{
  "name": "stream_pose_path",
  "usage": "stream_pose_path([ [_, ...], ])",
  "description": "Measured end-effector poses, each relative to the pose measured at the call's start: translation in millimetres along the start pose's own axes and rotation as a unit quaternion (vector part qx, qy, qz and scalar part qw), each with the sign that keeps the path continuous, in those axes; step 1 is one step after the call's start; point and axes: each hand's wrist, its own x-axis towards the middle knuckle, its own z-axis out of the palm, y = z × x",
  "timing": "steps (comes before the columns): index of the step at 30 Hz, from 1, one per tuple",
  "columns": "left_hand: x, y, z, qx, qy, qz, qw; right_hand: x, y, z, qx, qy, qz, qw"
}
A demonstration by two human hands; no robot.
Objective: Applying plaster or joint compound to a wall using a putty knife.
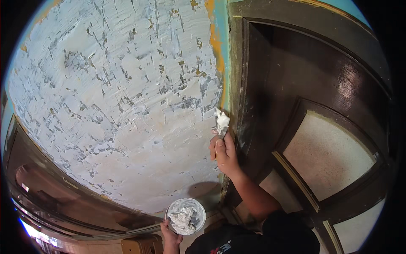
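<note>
The right hand (pixel 224 152), fingers wrapped tight on a putty knife (pixel 221 123) loaded with white filler, works the wall (pixel 118 106) edge beside the dark door frame (pixel 241 84). The left hand (pixel 170 237) grips the filler tub (pixel 185 216) from below (low, near the chest). Best keep the blade flat and pressure light.

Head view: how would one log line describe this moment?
right hand: presses putty knife to wall | left hand: holds putty bowl
</note>
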Motion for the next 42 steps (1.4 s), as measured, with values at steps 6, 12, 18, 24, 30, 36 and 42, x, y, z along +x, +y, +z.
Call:
stream_pose_path([
  [6, -0.3, 0.5, 9.1, -0.014, -0.014, -0.015, 1.000, 5.1, 4.6, -11.1, -0.043, -0.029, 0.016, 0.999],
  [12, 4.0, -4.8, 1.4, 0.007, -0.018, -0.001, 1.000, 6.3, -14.9, -8.5, -0.066, -0.051, 0.051, 0.995],
  [18, -5.1, 3.7, 29.1, -0.035, -0.029, -0.020, 0.999, -7.9, -23.0, -14.1, -0.135, -0.073, 0.085, 0.985],
  [24, -4.5, 29.5, 71.3, -0.067, -0.031, 0.026, 0.997, -47.6, -22.3, -6.8, -0.246, -0.216, -0.022, 0.945],
  [30, 2.3, 45.7, 99.1, -0.139, -0.064, 0.045, 0.987, -60.2, -11.3, -7.4, -0.387, -0.293, -0.056, 0.872],
  [36, 2.1, 48.3, 108.1, -0.124, -0.054, 0.039, 0.990, -58.1, -18.3, -11.6, -0.557, -0.272, -0.129, 0.774],
  [42, 0.9, 46.4, 101.4, -0.145, -0.062, 0.048, 0.986, -51.9, -24.8, -17.0, -0.580, -0.246, -0.107, 0.769],
])
